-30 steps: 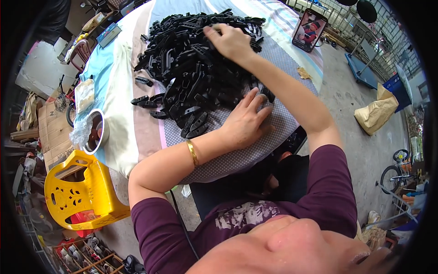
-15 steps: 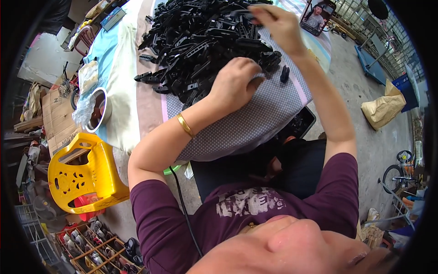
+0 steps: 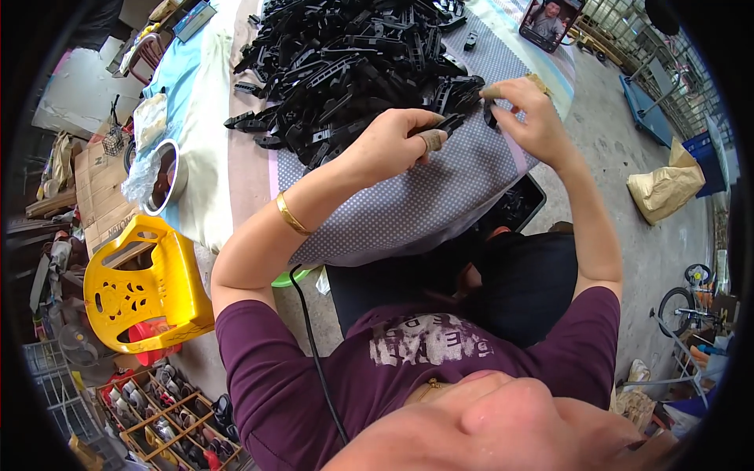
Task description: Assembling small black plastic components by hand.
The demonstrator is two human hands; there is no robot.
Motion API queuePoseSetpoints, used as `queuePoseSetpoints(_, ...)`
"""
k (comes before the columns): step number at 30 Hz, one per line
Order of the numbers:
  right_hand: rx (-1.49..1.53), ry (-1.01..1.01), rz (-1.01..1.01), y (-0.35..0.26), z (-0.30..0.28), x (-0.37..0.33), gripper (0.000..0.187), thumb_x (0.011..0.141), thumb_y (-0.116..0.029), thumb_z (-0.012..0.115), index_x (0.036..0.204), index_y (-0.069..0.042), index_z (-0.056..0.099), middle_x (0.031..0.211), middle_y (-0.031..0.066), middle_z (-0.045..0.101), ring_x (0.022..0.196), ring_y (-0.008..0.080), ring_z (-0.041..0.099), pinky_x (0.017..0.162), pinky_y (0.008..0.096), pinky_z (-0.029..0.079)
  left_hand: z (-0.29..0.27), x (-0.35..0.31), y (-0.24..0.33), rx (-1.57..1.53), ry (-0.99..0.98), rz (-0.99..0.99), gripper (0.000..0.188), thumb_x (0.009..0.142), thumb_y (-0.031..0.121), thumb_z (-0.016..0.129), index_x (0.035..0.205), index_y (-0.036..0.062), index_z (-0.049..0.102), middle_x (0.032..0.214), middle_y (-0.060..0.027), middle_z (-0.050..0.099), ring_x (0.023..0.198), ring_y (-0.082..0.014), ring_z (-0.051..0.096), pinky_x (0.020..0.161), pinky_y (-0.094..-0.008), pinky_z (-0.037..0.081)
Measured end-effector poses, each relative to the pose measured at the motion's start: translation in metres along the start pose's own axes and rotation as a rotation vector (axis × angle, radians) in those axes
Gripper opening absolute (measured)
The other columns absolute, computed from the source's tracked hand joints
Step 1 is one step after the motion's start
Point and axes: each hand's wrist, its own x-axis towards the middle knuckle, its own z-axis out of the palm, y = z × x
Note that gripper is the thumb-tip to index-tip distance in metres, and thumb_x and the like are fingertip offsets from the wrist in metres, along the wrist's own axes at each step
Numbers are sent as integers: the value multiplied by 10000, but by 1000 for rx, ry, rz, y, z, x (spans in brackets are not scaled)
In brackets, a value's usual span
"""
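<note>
A large heap of black plastic parts (image 3: 345,71), long and ribbed, covers the far part of a cloth-covered table (image 3: 377,212). My left hand (image 3: 393,145) is closed at the heap's near edge, pinching a black plastic piece (image 3: 450,123) between thumb and fingers. Wraps or finger covers show on some fingertips of both hands. To its right, my right hand (image 3: 536,118) has thumb and forefinger closed around another small black plastic piece (image 3: 490,115) beside the heap. A separate black piece (image 3: 470,40) lies farther back on the cloth.
A phone (image 3: 547,23) stands at the table's far right. A white bowl (image 3: 174,182) with plastic wrap sits at the left edge, near a yellow chair (image 3: 149,286). Under the table's right edge is a black crate (image 3: 530,204). A cable (image 3: 310,345) hangs near my left arm.
My right hand has come from the heap's far right side back toward me, onto the small piece lying beside the heap. A piece now lies at the far right. The left hand has turned slightly.
</note>
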Motion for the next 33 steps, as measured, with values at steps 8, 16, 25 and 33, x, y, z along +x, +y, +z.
queuePoseSetpoints(8,-106,-102,-145,15,3,-4,288,745,4,623,1032,-19,637,989,99,632,935,245,559,751,351,475,5,5,-11,-188,-140,-35,352,918,109,520,1241,-30,507,882,-44,646,678,-42,515,580,-158,424)
queuePoseSetpoints(16,366,-75,100,-42,14,-3,167,833,-37,611,989,9,647,778,54,601,670,98,549,616,226,445,8,6,-15,-541,14,-109,299,956,175,499,1202,14,558,877,-18,632,661,-43,498,591,-168,431)
queuePoseSetpoints(25,101,49,-4,-52,22,-3,268,767,-90,676,1014,6,634,764,116,593,739,242,577,679,301,469,7,3,-14,-228,55,158,381,872,42,598,1244,-3,527,921,-27,627,783,-53,557,675,-189,479)
queuePoseSetpoints(33,320,-249,153,-47,3,-1,364,704,-150,728,1004,23,617,819,115,627,743,192,599,703,298,473,13,-2,-10,148,235,489,436,776,-49,656,1197,-18,548,1050,-168,652,954,-157,633,809,-272,505)
